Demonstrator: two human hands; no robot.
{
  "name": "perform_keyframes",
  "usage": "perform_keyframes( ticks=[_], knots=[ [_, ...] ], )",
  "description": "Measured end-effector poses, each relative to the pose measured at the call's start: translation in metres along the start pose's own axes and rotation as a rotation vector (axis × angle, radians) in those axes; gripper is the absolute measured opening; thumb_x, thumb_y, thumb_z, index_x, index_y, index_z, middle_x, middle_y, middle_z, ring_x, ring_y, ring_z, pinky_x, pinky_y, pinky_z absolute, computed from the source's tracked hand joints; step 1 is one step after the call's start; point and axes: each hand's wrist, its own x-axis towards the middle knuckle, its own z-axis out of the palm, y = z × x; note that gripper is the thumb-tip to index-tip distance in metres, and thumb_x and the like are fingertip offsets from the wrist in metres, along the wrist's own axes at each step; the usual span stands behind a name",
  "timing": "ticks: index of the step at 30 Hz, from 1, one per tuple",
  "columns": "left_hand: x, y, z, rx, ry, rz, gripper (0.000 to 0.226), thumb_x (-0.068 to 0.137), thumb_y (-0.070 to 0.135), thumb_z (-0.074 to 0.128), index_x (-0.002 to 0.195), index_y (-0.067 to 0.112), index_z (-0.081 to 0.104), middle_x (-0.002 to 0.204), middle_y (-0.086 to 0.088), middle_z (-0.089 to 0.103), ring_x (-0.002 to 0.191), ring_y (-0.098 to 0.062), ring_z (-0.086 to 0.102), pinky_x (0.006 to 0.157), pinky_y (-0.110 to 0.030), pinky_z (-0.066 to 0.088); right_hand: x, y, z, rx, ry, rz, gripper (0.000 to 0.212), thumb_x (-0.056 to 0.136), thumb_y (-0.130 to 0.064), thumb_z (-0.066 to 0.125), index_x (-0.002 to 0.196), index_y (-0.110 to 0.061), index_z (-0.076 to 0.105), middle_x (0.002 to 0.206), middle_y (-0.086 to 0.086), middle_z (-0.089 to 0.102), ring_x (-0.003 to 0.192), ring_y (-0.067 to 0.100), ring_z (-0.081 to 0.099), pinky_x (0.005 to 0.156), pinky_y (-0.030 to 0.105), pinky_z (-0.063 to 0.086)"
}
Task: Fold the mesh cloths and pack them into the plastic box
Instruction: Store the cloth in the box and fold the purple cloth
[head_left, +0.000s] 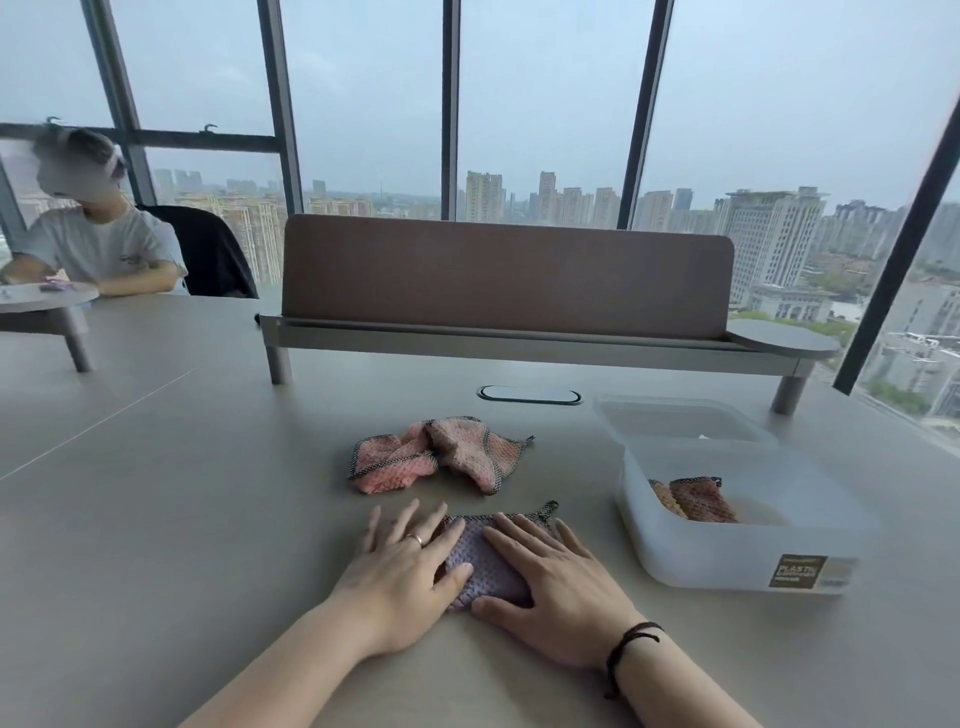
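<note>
A: How far along was the packing?

B: One folded orange-brown mesh cloth (701, 500) already lay inside the translucent plastic box (748, 561). Its lid (675, 420) lay just behind the box. A lilac mesh cloth (480, 564), left of the box, was folded and being pressed. Two pink mesh cloths (441, 457), farther from the box and behind the lilac one, sat crumpled and touching, apparently not yet folded.

A: And the hands?

B: Both lay palm-down on the lilac cloth, fingers spread flat, nothing pinched. The left hand (405, 566), with a ring, covered the edge away from the box; the right hand (556, 587), a dark cord bracelet at its wrist, covered the edge nearer the box.

A: What remained?

B: Probably moving the lilac cloth into the box, then folding both pink ones.
</note>
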Motion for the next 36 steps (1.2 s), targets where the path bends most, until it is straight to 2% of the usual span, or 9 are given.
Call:
perform_keyframes(
  ticks=[5,10,14,19,23,27,31,33,36],
  knots=[
    [-0.005,-0.008,0.004,-0.057,0.054,-0.024,0.074,0.093,0.071,0.016,0.156,0.033,0.013,0.166,0.007,0.001,0.152,-0.015,-0.008,0.122,-0.048,-0.005,-0.021,0.011,-0.003,0.033,0.149,-0.033,0.066,0.08,-0.075,0.045,0.137,-0.042,0.048,0.152,-0.024,0.037,0.143,-0.003,0.027,0.119,0.024,0.018],
    [-0.012,-0.011,0.002,-0.341,0.251,0.215,0.08,0.077,0.084,0.034,0.143,0.039,0.042,0.16,0.016,0.019,0.149,0.0,0.004,0.12,-0.021,0.006,-0.02,0.009,0.001,-0.012,0.342,-0.084,0.025,0.091,-0.056,0.049,0.098,-0.035,0.061,0.11,-0.02,0.065,0.104,0.006,0.06,0.092,0.026,0.046],
    [-0.012,-0.006,0.005,-0.36,0.298,0.4,0.052,0.078,0.064,0.064,0.119,0.031,0.066,0.137,0.017,0.055,0.136,0.007,0.034,0.114,-0.019,0.03,-0.016,0.01,0.002,-0.006,0.351,-0.063,0.026,0.096,-0.051,0.042,0.09,-0.031,0.058,0.097,-0.017,0.065,0.096,0.009,0.06,0.086,0.028,0.046],
    [-0.008,-0.002,0.009,-0.276,0.455,0.373,0.027,0.09,0.042,0.053,0.098,0.024,0.071,0.104,0.01,0.073,0.1,-0.006,0.067,0.084,-0.029,0.055,-0.016,0.01,0.001,0.011,0.285,-0.024,0.044,0.082,-0.072,0.046,0.097,-0.032,0.055,0.096,-0.016,0.06,0.096,0.005,0.054,0.088,0.028,0.043],
    [-0.008,-0.002,0.008,-0.28,0.538,0.303,0.028,0.094,0.05,0.045,0.094,0.028,0.061,0.084,0.007,0.07,0.078,-0.017,0.067,0.066,-0.034,0.053,-0.014,0.011,0.007,-0.021,0.333,-0.028,0.032,0.081,-0.06,0.055,0.102,-0.035,0.057,0.098,-0.017,0.061,0.099,0.008,0.057,0.084,0.025,0.041],
    [-0.01,-0.008,0.004,-0.379,0.425,0.27,0.038,0.08,0.065,0.06,0.103,0.035,0.062,0.094,0.021,0.068,0.087,0.0,0.062,0.078,-0.023,0.05,-0.008,0.016,0.006,0.072,0.378,0.031,0.014,0.085,-0.036,0.06,0.098,-0.032,0.063,0.093,-0.015,0.068,0.093,0.008,0.06,0.08,0.027,0.044],
    [-0.003,-0.009,0.002,-0.566,0.466,0.173,0.022,0.08,0.038,0.077,0.099,0.031,0.067,0.08,0.028,0.066,0.076,0.01,0.06,0.068,-0.01,0.043,0.005,0.018,-0.009,0.349,0.366,0.176,0.009,0.081,-0.035,0.07,0.087,-0.029,0.068,0.073,-0.008,0.068,0.071,0.009,0.059,0.065,0.026,0.047],
    [0.007,-0.009,0.001,-0.688,0.471,0.098,0.01,0.085,0.032,0.074,0.087,0.024,0.069,0.07,0.02,0.065,0.064,0.004,0.058,0.061,-0.015,0.043,0.015,0.019,-0.013,0.455,0.37,0.221,0.012,0.079,-0.037,0.076,0.076,-0.031,0.066,0.066,-0.009,0.065,0.065,0.003,0.056,0.057,0.018,0.042],
    [0.024,-0.012,0.002,-0.793,0.472,-0.004,0.032,0.081,0.051,0.064,0.079,0.02,0.067,0.067,0.005,0.067,0.061,-0.005,0.057,0.062,-0.034,0.05,0.031,0.024,-0.014,0.522,0.361,0.278,0.021,0.076,-0.041,0.08,0.066,-0.033,0.063,0.062,-0.01,0.064,0.06,-0.002,0.055,0.054,0.013,0.038]
  ],
)
